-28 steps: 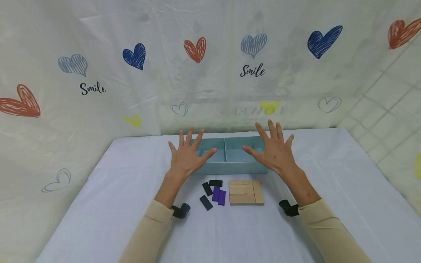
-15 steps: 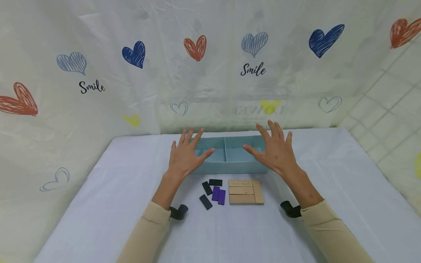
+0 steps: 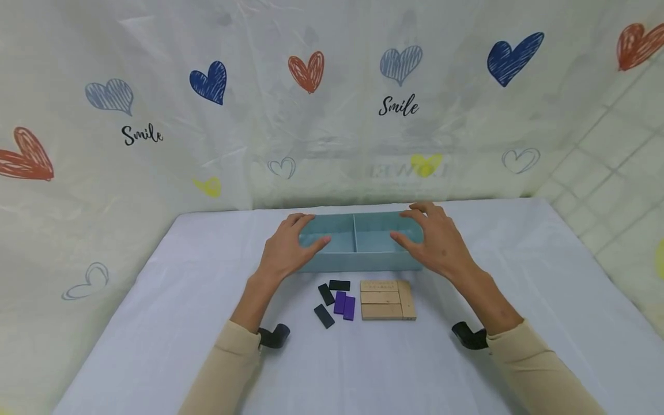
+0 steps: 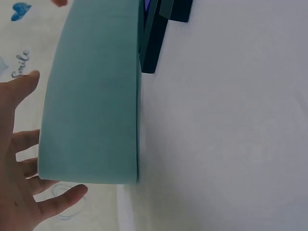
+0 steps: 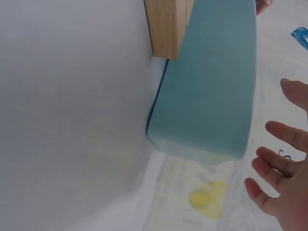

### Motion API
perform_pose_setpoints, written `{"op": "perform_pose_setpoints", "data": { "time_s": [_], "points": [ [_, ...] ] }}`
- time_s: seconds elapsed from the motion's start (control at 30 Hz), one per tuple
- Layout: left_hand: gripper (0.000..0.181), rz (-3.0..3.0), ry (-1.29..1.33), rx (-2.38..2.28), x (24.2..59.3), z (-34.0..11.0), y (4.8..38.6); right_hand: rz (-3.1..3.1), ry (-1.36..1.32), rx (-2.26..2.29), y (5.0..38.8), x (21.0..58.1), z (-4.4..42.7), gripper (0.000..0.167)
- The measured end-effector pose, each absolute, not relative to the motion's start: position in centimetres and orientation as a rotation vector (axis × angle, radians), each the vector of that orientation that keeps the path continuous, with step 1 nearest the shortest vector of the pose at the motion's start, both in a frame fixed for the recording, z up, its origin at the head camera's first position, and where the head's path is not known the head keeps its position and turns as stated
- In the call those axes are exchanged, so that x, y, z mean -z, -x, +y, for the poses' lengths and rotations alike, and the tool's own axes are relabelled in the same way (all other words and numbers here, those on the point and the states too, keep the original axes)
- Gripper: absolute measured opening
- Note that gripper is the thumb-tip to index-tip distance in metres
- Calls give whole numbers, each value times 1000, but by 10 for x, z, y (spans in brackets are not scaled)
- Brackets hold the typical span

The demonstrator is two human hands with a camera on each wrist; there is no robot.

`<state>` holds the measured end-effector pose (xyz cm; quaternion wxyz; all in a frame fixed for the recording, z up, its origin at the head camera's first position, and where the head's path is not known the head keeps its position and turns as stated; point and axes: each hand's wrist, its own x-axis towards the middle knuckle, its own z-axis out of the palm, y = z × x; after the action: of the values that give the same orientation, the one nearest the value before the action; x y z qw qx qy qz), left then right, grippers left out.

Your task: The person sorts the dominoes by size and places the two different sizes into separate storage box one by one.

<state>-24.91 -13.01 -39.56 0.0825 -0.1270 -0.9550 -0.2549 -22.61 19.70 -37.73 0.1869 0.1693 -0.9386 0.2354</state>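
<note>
- So the blue-green box [image 3: 363, 262] is sitting on the white-covered counter [image 3: 332, 369], long side facing the person, with a thin divider [image 3: 355, 233] splitting it into a left and a right compartment.
- Left hand [image 3: 282, 248] is at the left end of the box, thumb out and fingers a bit bent. It's not gripping anything. Can't really tell if the fingertips are touching the box wall or just beside it.
- Right hand [image 3: 441, 245] is doing pretty much the mirror version at the right end: thumb and fingers apart, nothing grasped. In the right wrist view there's a visible gap between its fingers and the box.
- On the near side of the box there are three black blocks [image 3: 324, 316] lying at different angles, kinda loosely scattered.
- Two purple blocks [image 3: 349, 308] lie side by side right next to the black ones, one a little nearer the person.
- Just right of those, four wooden blocks [image 3: 381, 312] make a neat flat rectangle: three lying lengthwise, one crosswise along the right end.
- Beige sleeves [image 3: 223, 369] on both arms, with a black gadget [image 3: 275, 336] at each wrist.
- Behind it all hangs a pale sheet [image 3: 332, 132] with hearts and "Smile" printed on it.
</note>
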Motion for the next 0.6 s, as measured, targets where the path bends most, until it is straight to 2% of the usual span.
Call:
{"op": "perform_pose_setpoints", "data": {
  "time_s": [0.4, 0.6],
  "points": [
    [82, -2821, 409, 869, 398, -138, 247, -2524, -574, -731, 212, 378, 202, 21],
    [91, -2873, 400, 931, 400, -143, 248, -2574, -602, -790, 203, 379, 206, 12]
  ]
}}
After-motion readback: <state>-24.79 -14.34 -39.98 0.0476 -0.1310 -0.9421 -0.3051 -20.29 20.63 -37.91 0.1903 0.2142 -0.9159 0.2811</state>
